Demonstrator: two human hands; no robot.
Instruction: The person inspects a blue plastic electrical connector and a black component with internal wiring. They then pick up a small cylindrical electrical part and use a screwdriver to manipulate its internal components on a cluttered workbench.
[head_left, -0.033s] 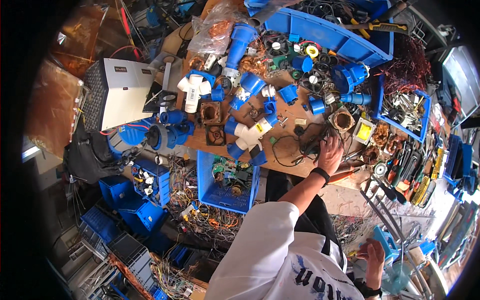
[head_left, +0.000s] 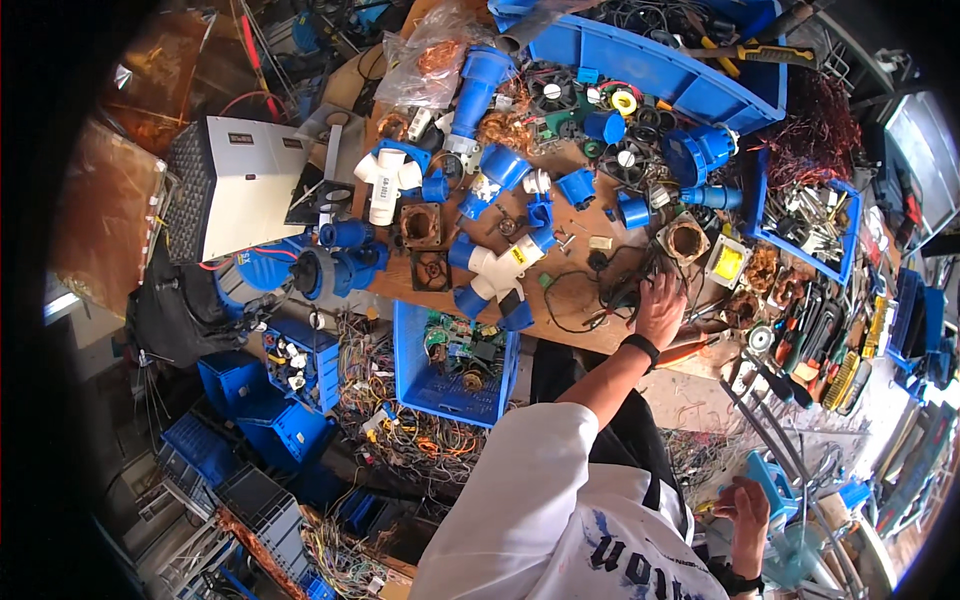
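- While the left hand (head_left: 661, 305) lies palm down on the workbench (head_left: 560, 262), fingers bent and close together, it cannot be told whether they grip anything
- Nearest item: a small dark piece (head_left: 626, 298), at the left side of those fingers, possibly touching
- Right hand (head_left: 745, 505): well apart from the left, low on the right, off the bench, fingers curled; contents, if any, not discernible
- Risk: the thin dark cord (head_left: 568, 328) looped to the left could snag if the dark piece is dragged
- Risk: the square metal frame (head_left: 670, 240) sits just far of the fingertips; a push outward could shift it
- Risk: the orange-handled tool (head_left: 682, 353) lies near the wristband (head_left: 641, 348) at the near edge; a forearm sweep could drop it
- Hidden: the left palm's underside and whatever lies beneath it
- Cut off: the right forearm, mostly, at the near side
- Unclear: the cord's ends, lost among dark clutter
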